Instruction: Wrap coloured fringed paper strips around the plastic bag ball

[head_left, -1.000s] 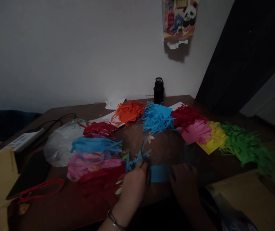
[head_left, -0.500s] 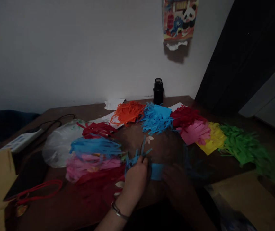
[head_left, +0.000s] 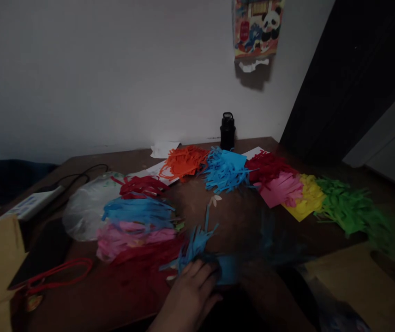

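Near the table's front edge, my left hand (head_left: 197, 283) is closed with bent fingers around a piece of blue fringed paper (head_left: 230, 269). Its cut strips splay out to the upper left of my fingers, and its flat band shows to the right of them. My right hand (head_left: 258, 279) is a dark smear in shadow beside the band's right end; I cannot make out its fingers. To the left lie bundles of red (head_left: 149, 253), pink (head_left: 131, 237) and blue (head_left: 138, 212) paper strips.
Along the back and right sit orange (head_left: 185, 162), blue (head_left: 225, 170), pink (head_left: 280, 190), yellow (head_left: 308, 198) and green (head_left: 350, 207) fringed papers. A black bottle (head_left: 227, 131) stands by the wall. A clear plastic bag (head_left: 85, 210) and a red cord (head_left: 62, 269) lie left.
My left hand has moved down toward the table's front edge with the blue fringed paper. My right hand has also dropped lower and become harder to see.
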The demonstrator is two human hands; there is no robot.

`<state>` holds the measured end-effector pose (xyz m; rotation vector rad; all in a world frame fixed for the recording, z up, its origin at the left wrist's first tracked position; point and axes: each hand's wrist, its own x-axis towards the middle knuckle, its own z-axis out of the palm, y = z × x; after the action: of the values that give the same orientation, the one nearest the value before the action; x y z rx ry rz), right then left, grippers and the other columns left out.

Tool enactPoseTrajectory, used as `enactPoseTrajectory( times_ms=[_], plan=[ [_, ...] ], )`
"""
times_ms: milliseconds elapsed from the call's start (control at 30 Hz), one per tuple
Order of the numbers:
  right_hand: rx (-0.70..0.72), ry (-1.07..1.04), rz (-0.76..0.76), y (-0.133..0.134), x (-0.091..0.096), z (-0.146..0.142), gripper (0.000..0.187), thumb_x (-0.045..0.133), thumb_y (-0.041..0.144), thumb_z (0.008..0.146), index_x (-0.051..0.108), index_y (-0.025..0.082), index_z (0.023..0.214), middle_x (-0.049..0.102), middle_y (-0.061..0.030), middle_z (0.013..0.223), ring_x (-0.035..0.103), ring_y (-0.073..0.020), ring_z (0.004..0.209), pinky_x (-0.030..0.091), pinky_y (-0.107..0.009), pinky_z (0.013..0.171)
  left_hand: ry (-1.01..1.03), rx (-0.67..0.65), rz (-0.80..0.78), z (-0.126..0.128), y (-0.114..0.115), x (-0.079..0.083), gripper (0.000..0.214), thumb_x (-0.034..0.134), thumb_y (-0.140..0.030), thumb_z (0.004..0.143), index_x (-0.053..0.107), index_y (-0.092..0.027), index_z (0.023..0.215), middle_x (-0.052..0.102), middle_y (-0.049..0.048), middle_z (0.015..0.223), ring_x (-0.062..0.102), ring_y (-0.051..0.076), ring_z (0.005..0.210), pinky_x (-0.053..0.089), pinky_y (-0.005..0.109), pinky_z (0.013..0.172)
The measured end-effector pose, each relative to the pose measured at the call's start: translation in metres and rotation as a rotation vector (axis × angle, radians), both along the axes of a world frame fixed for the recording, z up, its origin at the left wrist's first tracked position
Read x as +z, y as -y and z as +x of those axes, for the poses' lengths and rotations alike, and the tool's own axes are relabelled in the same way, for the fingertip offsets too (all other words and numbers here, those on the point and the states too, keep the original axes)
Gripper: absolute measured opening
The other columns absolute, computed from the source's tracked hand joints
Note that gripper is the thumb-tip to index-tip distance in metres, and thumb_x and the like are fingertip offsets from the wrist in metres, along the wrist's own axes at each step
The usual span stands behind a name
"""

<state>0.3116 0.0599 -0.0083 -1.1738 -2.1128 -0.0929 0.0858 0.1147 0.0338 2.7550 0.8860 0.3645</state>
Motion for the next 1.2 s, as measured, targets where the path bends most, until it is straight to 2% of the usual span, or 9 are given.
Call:
enactPoseTrajectory(
  times_ms=[67,167,333,433,533,700,933,1067,1200],
  plan=[
    [-0.069,-0.028,-0.062,0.001,-0.002,0.002,0.027,0.038,0.017,0.098,0.064,0.019,0.094,0.067,-0.0051,0.086,0.062,-0.0161,0.081,0.051,-0.030,0.072,-0.005,0.025,-0.013,-0.003,-0.001,0.000,0.037,0.074,-0.019,0.078,0.060,-0.022,0.112,0.066,0.0037,0.108,0.060,0.025,0.094,0.050,0.039,0.079],
    [-0.120,-0.060,-0.045,0.002,-0.003,0.003,0.024,0.041,0.018,0.097,0.064,0.020,0.093,0.064,-0.0048,0.085,0.059,-0.0168,0.081,0.049,-0.030,0.071,-0.010,0.063,-0.031,-0.004,-0.002,0.004,0.045,0.075,-0.025,0.077,0.058,-0.026,0.118,0.066,0.0028,0.103,0.060,0.025,0.092,0.048,0.041,0.078],
    [-0.135,-0.108,-0.099,0.004,0.008,0.000,0.022,0.045,0.017,0.095,0.060,0.020,0.080,0.059,-0.0010,0.077,0.054,-0.0148,0.073,0.042,-0.027,0.066,0.047,0.023,0.016,0.001,-0.002,0.008,0.028,0.076,-0.024,0.076,0.063,-0.024,0.101,0.066,0.0019,0.104,0.058,0.026,0.096,0.043,0.043,0.084],
    [-0.050,-0.061,-0.063,0.006,0.016,-0.001,0.023,0.043,0.015,0.096,0.060,0.020,0.082,0.061,-0.0012,0.080,0.053,-0.0154,0.077,0.041,-0.031,0.076,0.095,-0.058,0.035,0.002,-0.002,0.008,0.013,0.066,-0.017,0.083,0.062,-0.023,0.094,0.069,-0.0021,0.099,0.059,0.020,0.092,0.039,0.040,0.089],
    [-0.047,-0.055,-0.062,0.007,0.016,0.000,0.027,0.038,0.016,0.098,0.061,0.020,0.086,0.063,-0.0016,0.083,0.054,-0.0161,0.083,0.035,-0.038,0.092,0.151,-0.063,0.040,-0.001,-0.001,0.007,0.013,0.057,-0.011,0.086,0.061,-0.023,0.090,0.069,-0.0039,0.091,0.059,0.017,0.085,0.038,0.036,0.086],
    [-0.196,-0.084,-0.064,0.000,0.003,0.002,0.028,0.037,0.022,0.100,0.059,0.022,0.082,0.063,-0.0005,0.083,0.054,-0.0185,0.088,0.027,-0.042,0.096,0.211,0.089,0.074,-0.003,0.002,0.003,0.017,0.054,-0.009,0.085,0.064,-0.022,0.088,0.070,-0.0006,0.093,0.060,0.019,0.084,0.039,0.036,0.081],
    [-0.402,0.065,-0.085,-0.024,-0.002,-0.004,0.034,0.032,0.026,0.100,0.052,0.021,0.073,0.057,-0.0024,0.073,0.049,-0.0212,0.076,0.029,-0.041,0.082,0.121,0.339,0.087,0.005,0.004,-0.007,0.018,0.050,-0.013,0.086,0.066,-0.021,0.082,0.067,0.0064,0.095,0.060,0.025,0.089,0.040,0.046,0.081],
    [-0.416,0.101,-0.090,-0.031,0.003,-0.006,0.033,0.035,0.028,0.099,0.051,0.021,0.071,0.055,-0.0030,0.071,0.047,-0.0212,0.075,0.030,-0.039,0.079,0.068,0.382,0.068,0.006,0.003,-0.014,0.015,0.054,-0.015,0.082,0.066,-0.021,0.087,0.066,0.0071,0.098,0.060,0.028,0.092,0.041,0.049,0.081],
    [-0.410,0.030,-0.104,-0.032,0.005,-0.006,0.027,0.041,0.027,0.097,0.051,0.020,0.073,0.056,-0.0026,0.073,0.050,-0.0207,0.075,0.032,-0.039,0.079,0.049,0.411,0.103,0.005,0.002,-0.021,0.015,0.054,-0.016,0.082,0.065,-0.021,0.092,0.066,0.0077,0.100,0.058,0.028,0.093,0.042,0.048,0.082]
  ],
)
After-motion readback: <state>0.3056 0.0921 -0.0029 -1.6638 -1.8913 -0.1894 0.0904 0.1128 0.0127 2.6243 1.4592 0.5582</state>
